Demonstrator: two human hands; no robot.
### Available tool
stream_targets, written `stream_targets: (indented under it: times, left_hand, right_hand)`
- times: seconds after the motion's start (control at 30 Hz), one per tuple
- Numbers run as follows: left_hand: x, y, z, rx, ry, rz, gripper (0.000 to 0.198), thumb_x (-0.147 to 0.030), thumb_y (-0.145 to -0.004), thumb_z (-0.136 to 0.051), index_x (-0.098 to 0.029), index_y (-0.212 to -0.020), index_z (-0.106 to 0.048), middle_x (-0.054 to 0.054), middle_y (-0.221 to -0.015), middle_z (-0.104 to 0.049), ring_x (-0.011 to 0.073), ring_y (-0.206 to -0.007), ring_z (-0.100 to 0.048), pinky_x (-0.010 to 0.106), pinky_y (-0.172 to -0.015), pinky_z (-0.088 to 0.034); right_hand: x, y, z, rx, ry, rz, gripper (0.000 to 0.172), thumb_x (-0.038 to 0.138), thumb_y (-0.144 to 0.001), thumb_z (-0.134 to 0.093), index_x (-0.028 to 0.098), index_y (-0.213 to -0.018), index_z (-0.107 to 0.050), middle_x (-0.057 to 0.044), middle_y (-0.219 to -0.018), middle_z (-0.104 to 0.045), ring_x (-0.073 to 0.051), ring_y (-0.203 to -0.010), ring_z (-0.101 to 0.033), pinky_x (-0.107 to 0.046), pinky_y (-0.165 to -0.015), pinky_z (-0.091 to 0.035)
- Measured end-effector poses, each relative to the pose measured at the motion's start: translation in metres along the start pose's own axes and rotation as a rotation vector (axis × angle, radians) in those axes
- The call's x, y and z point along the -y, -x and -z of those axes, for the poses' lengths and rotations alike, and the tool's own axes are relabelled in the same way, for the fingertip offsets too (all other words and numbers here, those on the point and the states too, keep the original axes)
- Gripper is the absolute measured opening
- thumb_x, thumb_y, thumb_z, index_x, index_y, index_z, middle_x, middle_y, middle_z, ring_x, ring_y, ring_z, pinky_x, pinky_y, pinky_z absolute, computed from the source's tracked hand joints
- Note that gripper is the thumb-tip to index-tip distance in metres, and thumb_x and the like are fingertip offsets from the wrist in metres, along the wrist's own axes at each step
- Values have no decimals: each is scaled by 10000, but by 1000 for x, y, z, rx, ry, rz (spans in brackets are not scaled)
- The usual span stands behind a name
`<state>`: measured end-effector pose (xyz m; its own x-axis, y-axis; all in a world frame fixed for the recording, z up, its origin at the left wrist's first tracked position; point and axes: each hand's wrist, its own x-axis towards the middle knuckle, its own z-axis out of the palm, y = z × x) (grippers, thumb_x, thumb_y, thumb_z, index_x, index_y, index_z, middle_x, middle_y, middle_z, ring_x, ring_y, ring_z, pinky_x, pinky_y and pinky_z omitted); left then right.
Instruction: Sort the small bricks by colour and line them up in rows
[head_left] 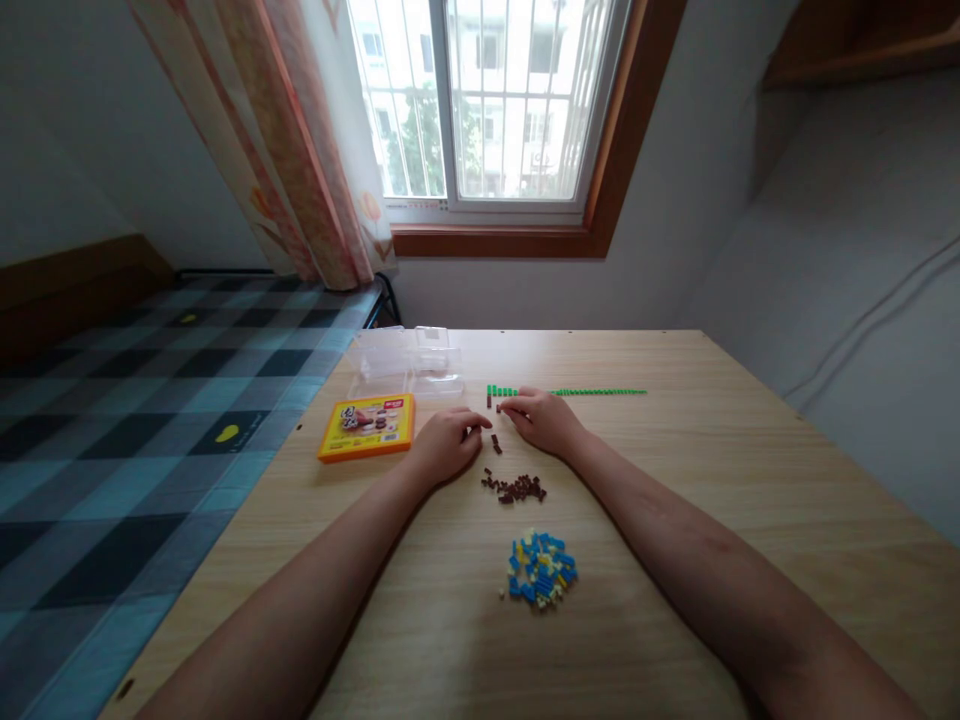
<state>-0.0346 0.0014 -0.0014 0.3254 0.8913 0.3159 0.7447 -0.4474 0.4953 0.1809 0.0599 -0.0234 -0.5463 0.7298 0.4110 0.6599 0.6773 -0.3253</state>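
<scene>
Both my hands rest on a wooden table [675, 560]. My left hand [446, 445] is curled with its fingertips pinched together; what it holds is too small to make out. My right hand [541, 418] pinches a small brown brick at its fingertips, just below a long row of green bricks [600, 391]. Two or three loose brown bricks [495, 443] lie between the hands. A pile of brown bricks [516, 488] sits just in front of them. Nearer to me lies a heap of blue, yellow and white bricks [541, 570].
An orange box [367, 427] lies left of my left hand, with a clear plastic case [405, 362] behind it. A bed with a checked blue cover [127, 440] borders the table's left edge. A window [487, 100] and curtain [300, 150] stand behind.
</scene>
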Motion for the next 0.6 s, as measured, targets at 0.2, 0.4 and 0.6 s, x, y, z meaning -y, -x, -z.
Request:
stream_targets:
  times: [0.2,0.4,0.6]
  left_hand:
    - [0,-1,0,12,12,-3,279,-94,-824,-551,-194,-955,-776,43,-868,-738,168,-759,-649,297,-776,-515]
    - [1,-2,0,23,22,0,276,-93,-819,-557,-207,-951,-772,37,-892,-749,179,-798,-666,312,-806,-524]
    - [1,-3,-1,37,2,9,273,-96,-829,-561,-208,-961,-773,42,-906,-753,184,-817,-674,317,-805,-523]
  right_hand:
    - [4,-4,3,59,50,-32,270,328,-1000,-513,287,-1076,-769,-34,-923,-693,-158,-800,-630,-257,-717,-428]
    - [4,-9,3,98,82,-60,283,343,-1014,-499,326,-1136,-754,-20,-991,-737,-161,-835,-658,-262,-737,-452]
    - [4,-7,2,102,110,-74,298,370,-1019,-489,343,-1177,-740,-18,-1076,-752,-179,-884,-683,-276,-745,-468]
